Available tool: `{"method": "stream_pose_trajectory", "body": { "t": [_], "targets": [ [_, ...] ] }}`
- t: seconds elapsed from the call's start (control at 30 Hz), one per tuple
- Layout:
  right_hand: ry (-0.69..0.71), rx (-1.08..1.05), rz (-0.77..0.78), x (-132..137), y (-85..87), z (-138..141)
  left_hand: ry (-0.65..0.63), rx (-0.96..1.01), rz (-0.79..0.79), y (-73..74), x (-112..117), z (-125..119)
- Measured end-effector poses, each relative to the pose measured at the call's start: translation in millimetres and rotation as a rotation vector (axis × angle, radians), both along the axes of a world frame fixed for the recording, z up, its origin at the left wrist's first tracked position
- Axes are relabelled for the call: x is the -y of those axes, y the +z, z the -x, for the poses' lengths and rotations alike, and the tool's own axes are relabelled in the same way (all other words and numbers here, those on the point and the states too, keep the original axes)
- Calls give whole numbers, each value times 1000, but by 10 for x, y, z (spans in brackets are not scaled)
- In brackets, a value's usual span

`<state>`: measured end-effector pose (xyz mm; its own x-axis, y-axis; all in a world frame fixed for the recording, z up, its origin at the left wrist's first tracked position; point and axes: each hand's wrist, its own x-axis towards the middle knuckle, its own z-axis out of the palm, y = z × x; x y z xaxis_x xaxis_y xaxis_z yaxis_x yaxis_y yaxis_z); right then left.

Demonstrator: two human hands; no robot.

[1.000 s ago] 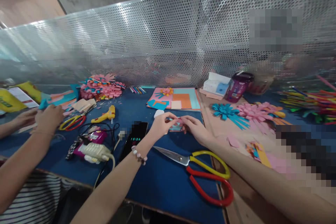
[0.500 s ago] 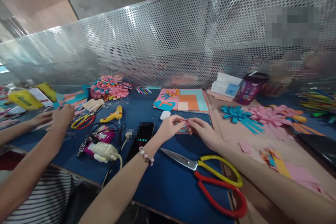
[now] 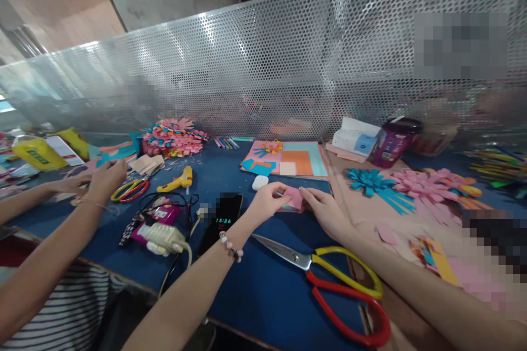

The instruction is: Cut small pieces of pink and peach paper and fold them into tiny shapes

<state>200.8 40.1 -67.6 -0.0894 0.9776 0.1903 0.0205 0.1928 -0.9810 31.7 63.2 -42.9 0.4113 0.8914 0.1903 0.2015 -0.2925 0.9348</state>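
A small pink piece of paper is held up between my two hands, a light-blue edge showing beside it. My left hand, with a beaded bracelet at the wrist, pinches its left side. On the right side, the fingertips of my right hand close on its edge. Below my hands lie large scissors with one yellow and one red handle. A dark phone rests left of my left wrist, and a small white case sits just beyond that hand.
Stacked coloured paper lies ahead. A yellow glue gun, smaller scissors and a purple box with a plug and cables are to the left, beside a co-worker's hands. Paper flowers lie right; a perforated metal panel stands behind.
The pink paper between my hands now shows its flat face, where before my fingers were bunched together over it. My hands have moved slightly apart. The co-worker's hands have shifted a little right.
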Motion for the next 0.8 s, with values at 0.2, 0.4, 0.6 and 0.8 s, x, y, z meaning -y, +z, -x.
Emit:
{"method": "stream_pose_trajectory", "body": {
  "t": [0.2,0.4,0.6,0.8],
  "targets": [
    [34,128,-11,14,37,12,95,69,42,18,-10,-4],
    [-3,56,7,24,36,11,151,89,58,51,-3,-12],
    [-35,106,-46,54,62,4,127,151,91,15,-13,-6],
    [-132,287,-195,80,68,3,101,279,209,19,4,-19]
  ]
}}
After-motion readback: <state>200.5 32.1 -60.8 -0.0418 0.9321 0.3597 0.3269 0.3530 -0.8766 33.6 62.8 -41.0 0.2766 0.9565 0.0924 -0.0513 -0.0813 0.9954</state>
